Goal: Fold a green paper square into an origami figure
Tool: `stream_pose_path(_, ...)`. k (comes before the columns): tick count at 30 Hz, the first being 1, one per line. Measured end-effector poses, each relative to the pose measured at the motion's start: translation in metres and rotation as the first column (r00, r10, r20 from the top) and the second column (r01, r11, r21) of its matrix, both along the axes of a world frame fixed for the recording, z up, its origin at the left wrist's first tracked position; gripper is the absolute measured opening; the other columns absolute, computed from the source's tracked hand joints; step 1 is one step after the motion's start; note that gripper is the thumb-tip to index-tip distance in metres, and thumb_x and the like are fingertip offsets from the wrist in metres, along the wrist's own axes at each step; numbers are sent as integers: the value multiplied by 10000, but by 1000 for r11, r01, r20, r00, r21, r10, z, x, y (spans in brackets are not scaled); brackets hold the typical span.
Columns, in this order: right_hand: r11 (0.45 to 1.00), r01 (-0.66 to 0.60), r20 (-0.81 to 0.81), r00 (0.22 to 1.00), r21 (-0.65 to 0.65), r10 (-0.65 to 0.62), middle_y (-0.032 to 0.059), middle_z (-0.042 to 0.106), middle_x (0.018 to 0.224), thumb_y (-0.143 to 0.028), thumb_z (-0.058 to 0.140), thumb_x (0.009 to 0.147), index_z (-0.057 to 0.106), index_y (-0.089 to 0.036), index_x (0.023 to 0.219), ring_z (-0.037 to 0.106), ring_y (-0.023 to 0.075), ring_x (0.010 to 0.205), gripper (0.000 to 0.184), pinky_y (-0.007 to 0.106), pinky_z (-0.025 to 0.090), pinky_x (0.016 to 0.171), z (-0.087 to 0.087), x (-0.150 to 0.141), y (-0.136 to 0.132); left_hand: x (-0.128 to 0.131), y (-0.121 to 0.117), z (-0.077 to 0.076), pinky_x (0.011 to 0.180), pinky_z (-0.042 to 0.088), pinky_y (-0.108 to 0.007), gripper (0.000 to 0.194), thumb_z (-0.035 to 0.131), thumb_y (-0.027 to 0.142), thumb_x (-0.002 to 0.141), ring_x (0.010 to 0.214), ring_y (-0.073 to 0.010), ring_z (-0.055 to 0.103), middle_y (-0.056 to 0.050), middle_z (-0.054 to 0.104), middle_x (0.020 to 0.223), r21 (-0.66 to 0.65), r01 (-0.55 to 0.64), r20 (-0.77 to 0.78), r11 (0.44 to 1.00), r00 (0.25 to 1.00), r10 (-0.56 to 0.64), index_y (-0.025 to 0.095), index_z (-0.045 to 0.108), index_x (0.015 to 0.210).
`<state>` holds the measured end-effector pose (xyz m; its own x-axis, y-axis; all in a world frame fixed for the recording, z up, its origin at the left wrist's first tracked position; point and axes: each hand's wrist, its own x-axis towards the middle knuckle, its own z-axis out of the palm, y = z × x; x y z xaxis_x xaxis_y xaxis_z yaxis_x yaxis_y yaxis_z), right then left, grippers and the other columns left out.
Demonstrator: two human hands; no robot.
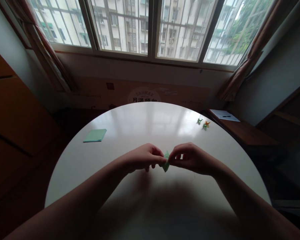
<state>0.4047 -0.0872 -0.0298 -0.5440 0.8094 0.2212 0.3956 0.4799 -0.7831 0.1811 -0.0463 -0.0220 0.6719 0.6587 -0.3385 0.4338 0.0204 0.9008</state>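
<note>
A small piece of folded green paper (166,166) is held above the table between my two hands, its pointed ends showing above and below the fingertips. My left hand (150,157) pinches its left side between thumb and fingers. From the other side, my right hand (187,156) grips the paper with thumb and index fingertip, the remaining fingers curled. The fingertips cover the middle of the paper, so its exact folds are hidden.
A white round table (130,123) lies under my hands. On its left is a stack of green paper squares (95,135). Toward the back right sit small folded paper figures, green (199,121) and orange (206,123). A brown side table (242,133) with a white sheet (223,115) stands beyond.
</note>
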Motion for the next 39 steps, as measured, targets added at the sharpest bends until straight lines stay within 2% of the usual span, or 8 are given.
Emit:
stream_pose_path(2, 999, -48, 55, 997, -4, 48, 24, 739, 766, -273, 719, 859, 792, -215, 875, 649, 153, 664, 94, 235, 501, 581, -1, 3, 1, 1, -2, -3, 492, 404, -224, 262, 683, 413, 793, 572, -141, 527, -7, 590, 620, 58, 60, -69, 996, 996, -56, 160, 753, 789)
stream_pose_path(4, 996, -85, 89, 992, -26, 87, 23, 744, 776, -270, 720, 861, 794, -216, 890, 642, 151, 664, 96, 239, 495, 592, -3, 5, 3, 3, -5, -3, 558, 426, -253, 266, 651, 404, 828, 639, -175, 592, -39, 669, 702, 238, 93, -152, 967, 987, -57, 166, 771, 836)
stream_pose_path(8, 989, -126, 153, 979, -74, 137, 16, 738, 778, -266, 717, 869, 801, -217, 891, 624, 144, 653, 100, 240, 484, 601, -6, 11, 9, 3, -17, 5, 744, 450, -331, 189, 642, 260, 849, 869, -260, 665, -81, 754, 965, 701, 178, -264, 691, 964, 19, 207, 779, 968)
stream_pose_path(10, 985, -157, 189, 967, -77, 169, 9, 734, 787, -235, 711, 868, 806, -222, 894, 620, 139, 663, 100, 239, 483, 617, -7, 14, 12, 2, -25, 10, 807, 447, -339, 222, 611, 148, 856, 944, -258, 660, -56, 760, 1005, 742, 321, -292, 589, 945, -148, 249, 778, 962)
stream_pose_path(13, 975, -202, 210, 953, -96, 218, 2, 737, 807, -225, 709, 861, 812, -231, 893, 628, 136, 673, 108, 234, 483, 628, -10, 18, 16, 2, -37, 13, 820, 460, -318, 317, 535, 49, 869, 954, -238, 650, -48, 760, 965, 731, 435, -311, 526, 898, -311, 254, 770, 927)
stream_pose_path(20, 964, -198, 228, 945, -179, 236, 26, 739, 799, -261, 726, 845, 814, -185, 896, 622, 133, 668, 127, 221, 464, 621, -14, 22, 21, 14, -59, 10, 811, 513, -336, 223, 550, 49, 847, 881, -241, 645, -82, 719, 919, 694, 592, -507, 410, 806, -306, 177, 711, 932)
stream_pose_path(29, 964, -181, 312, 921, -195, 236, 21, 729, 816, -249, 719, 839, 796, -173, 892, 622, 136, 704, 121, 227, 451, 642, -6, 15, 17, -3, -71, 4, 1098, 406, -392, 367, 625, 218, 873, 1205, -269, 558, -93, 640, 1256, 723, 546, -469, 424, 838, -278, 179, 596, 1237)
stream_pose_path(39, 961, -124, 372, 904, -246, 212, 22, 758, 888, -239, 668, 848, 776, -193, 917, 656, 151, 752, 136, 245, 463, 685, -4, 11, 18, -16, -59, -16, 1070, 410, -437, 495, 615, 280, 895, 1245, -283, 545, -61, 619, 1363, 715, 502, -391, 486, 864, -317, 210, 503, 1373)
